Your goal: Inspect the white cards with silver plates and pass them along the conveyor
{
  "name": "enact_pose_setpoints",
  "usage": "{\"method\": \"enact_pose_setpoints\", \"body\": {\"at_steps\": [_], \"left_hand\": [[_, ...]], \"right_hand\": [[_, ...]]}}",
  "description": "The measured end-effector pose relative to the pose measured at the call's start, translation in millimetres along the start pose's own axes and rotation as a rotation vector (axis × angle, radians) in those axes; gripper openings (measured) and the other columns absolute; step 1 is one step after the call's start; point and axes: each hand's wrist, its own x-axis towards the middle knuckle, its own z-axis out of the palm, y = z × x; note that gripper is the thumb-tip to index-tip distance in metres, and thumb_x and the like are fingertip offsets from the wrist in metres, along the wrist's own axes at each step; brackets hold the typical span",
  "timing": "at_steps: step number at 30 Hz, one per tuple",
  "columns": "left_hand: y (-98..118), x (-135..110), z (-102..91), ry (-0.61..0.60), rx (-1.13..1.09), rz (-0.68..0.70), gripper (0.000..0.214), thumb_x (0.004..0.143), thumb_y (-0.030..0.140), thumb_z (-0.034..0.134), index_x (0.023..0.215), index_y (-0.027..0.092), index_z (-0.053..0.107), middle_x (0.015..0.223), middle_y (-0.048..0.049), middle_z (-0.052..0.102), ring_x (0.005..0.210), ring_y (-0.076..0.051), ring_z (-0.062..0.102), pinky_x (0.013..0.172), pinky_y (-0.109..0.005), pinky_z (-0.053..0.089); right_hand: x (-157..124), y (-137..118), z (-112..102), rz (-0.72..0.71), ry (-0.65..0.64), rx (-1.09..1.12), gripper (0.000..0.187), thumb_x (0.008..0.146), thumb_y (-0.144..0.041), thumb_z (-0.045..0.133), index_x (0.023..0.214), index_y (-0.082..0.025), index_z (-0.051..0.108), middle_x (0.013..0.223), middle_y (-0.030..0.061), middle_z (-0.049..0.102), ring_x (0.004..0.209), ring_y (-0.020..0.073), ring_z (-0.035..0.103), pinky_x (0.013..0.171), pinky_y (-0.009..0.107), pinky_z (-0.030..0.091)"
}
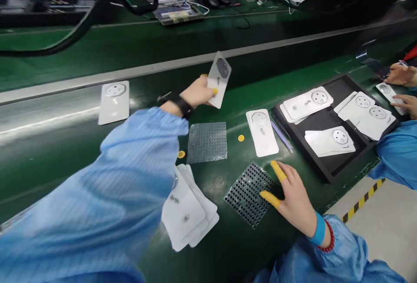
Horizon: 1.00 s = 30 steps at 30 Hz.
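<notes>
So the left hand (pixel 195 93) is up in the air, fingers closed in a pinch on a white card (pixel 219 84) with a dark round patch near its top, gripping it by the lower part and tilting it. A black watch band sits on that wrist, under a blue striped sleeve (pixel 107 179). The right hand (pixel 293 198) is down on the green desk (pixel 228 252), fingers spread wide open, with yellow finger cots (pixel 278 171) on two of them. Those two fingertips are right at the edge of a dark dotted sheet (pixel 249 194) and seem to touch it, though I can't tell exactly how much. A clear dotted sheet (pixel 206 143) lies just above it, and a loose pile of white cards (pixel 187 209) sits left of the right hand. Another white card (pixel 262 133) lies beside a black tray (pixel 329 172) holding stacks of more cards (pixel 363 113). There's also a lone card (pixel 114 103) out on the grey strip, plus two small yellow discs (pixel 241 138) on the desk. Over at the right edge, a co-worker's hands (pixel 402 74) are working on a card of their own (pixel 389 94).
</notes>
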Motion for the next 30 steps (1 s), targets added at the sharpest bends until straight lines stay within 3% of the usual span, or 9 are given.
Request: {"method": "enact_pose_setpoints", "body": {"at_steps": [1,4,5,7,10,15,19,26,30], "left_hand": [[4,-30,-2.3,-0.023,-0.031,-0.034,0.044,0.091,0.003,0.043,0.133,-0.009,0.034,0.124,-0.016,0.058,0.111,-0.027,0.062,0.088,-0.051,0.046],[8,-128,-5.9,-0.023,-0.181,-0.083,0.085,0.083,0.011,0.057,0.151,0.022,0.006,0.136,-0.0129,0.058,0.101,-0.023,0.069,0.082,-0.047,0.054],[5,-160,-5.1,0.011,-0.376,-0.131,0.088,0.078,0.016,0.065,0.15,0.029,0.016,0.138,-0.0109,0.058,0.1,-0.025,0.07,0.081,-0.046,0.056],[-8,-216,0.5,0.134,-0.574,-0.264,0.07,0.064,0.02,0.079,0.13,0.023,0.056,0.134,-0.0086,0.062,0.106,-0.027,0.068,0.084,-0.035,0.057],[-33,-269,19.1,0.147,-0.559,-0.401,0.049,0.065,0.035,0.081,0.109,0.014,0.071,0.123,-0.0131,0.069,0.109,-0.031,0.066,0.086,-0.037,0.056],[-43,-288,55.3,0.011,-0.493,-0.36,0.057,0.061,0.054,0.081,0.102,0.014,0.076,0.121,-0.0133,0.07,0.121,-0.035,0.057,0.106,-0.042,0.04],[-36,-287,75.7,-0.078,-0.474,-0.366,0.048,0.054,0.048,0.086,0.087,0.013,0.08,0.1,-0.013,0.078,0.097,-0.031,0.067,0.089,-0.037,0.049],[-54,-293,92.0,0.039,-0.553,-0.455,0.033,0.055,0.041,0.087,0.074,0.016,0.078,0.081,-0.0063,0.078,0.078,-0.022,0.068,0.073,-0.029,0.05],[-51,-292,91.9,0.024,-0.644,-0.477,0.031,0.055,0.039,0.087,0.07,0.015,0.076,0.075,-0.0063,0.076,0.071,-0.021,0.068,0.071,-0.03,0.051]], "right_hand": [[-6,-3,6,0.003,-0.021,-0.011,0.059,0.089,-0.032,0.063,0.142,-0.019,0.041,0.131,0.0181,0.053,0.121,0.0357,0.049,0.097,0.06,0.048],[-11,1,20,-0.069,-0.101,0.141,0.044,0.094,-0.019,0.051,0.137,-0.019,0.046,0.124,0.0164,0.056,0.113,0.0306,0.052,0.093,0.055,0.052],[-8,6,22,-0.1,-0.145,0.219,0.04,0.094,-0.015,0.048,0.134,-0.019,0.049,0.119,0.0149,0.058,0.108,0.0282,0.054,0.091,0.053,0.053],[0,17,20,-0.138,-0.216,0.331,0.038,0.093,-0.012,0.046,0.129,-0.019,0.054,0.106,0.0113,0.062,0.096,0.0235,0.058,0.087,0.048,0.056],[13,26,0,-0.17,-0.256,0.385,0.041,0.091,-0.012,0.05,0.131,-0.021,0.052,0.098,0.0062,0.065,0.086,0.017,0.062,0.083,0.038,0.059],[34,13,-40,-0.334,-0.508,0.501,0.047,0.09,-0.012,0.053,0.136,-0.021,0.048,0.103,0.0043,0.068,0.093,0.0133,0.066,0.086,0.03,0.058],[47,4,-49,-0.437,-0.585,0.432,0.041,0.089,-0.009,0.055,0.129,-0.018,0.055,0.099,0.0051,0.071,0.09,0.0143,0.068,0.085,0.03,0.057],[28,-5,-15,-0.454,-0.132,0.328,0.016,0.092,-0.023,0.059,0.105,-0.018,0.066,0.106,0.0104,0.066,0.1,0.0205,0.063,0.09,0.038,0.055],[13,-15,11,-0.455,-0.127,0.44,0.018,0.095,-0.027,0.054,0.097,-0.016,0.069,0.093,0.0078,0.066,0.083,0.0154,0.065,0.075,0.029,0.058]]}}
